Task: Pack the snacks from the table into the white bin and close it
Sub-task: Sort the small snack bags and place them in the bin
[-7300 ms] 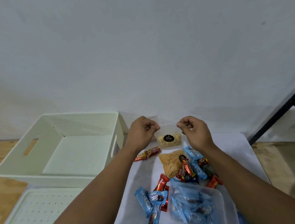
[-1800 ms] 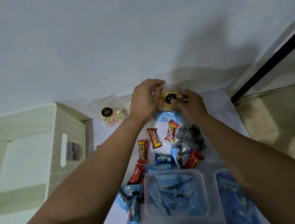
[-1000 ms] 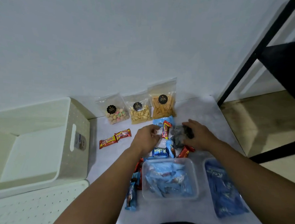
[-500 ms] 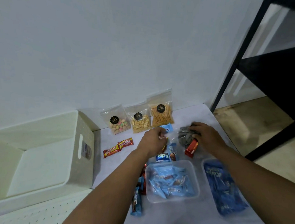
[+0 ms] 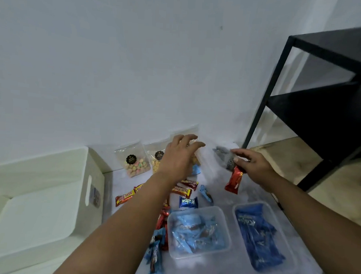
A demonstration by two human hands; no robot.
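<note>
The empty white bin [image 5: 49,185] stands at the left of the table. My right hand [image 5: 251,167] holds a grey patterned packet [image 5: 225,158] and a red snack bar [image 5: 233,180] above the table's far right. My left hand [image 5: 179,155] hovers with its fingers spread over clear snack bags leaning on the wall; the bag of coloured candy [image 5: 134,160] and a bag of beige bites [image 5: 158,159] show beside it. Red and blue wrapped snacks [image 5: 185,191] lie scattered below my hands.
Two clear tubs of blue packets sit near me, one [image 5: 198,233] in the middle and one [image 5: 260,233] at the right. A black metal shelf [image 5: 322,97] stands beyond the table's right edge. The white wall is close behind the table.
My right hand has lifted the grey packet and the red bar off the table. My left hand has let go of the loose snacks and moved up toward the bags at the wall.
</note>
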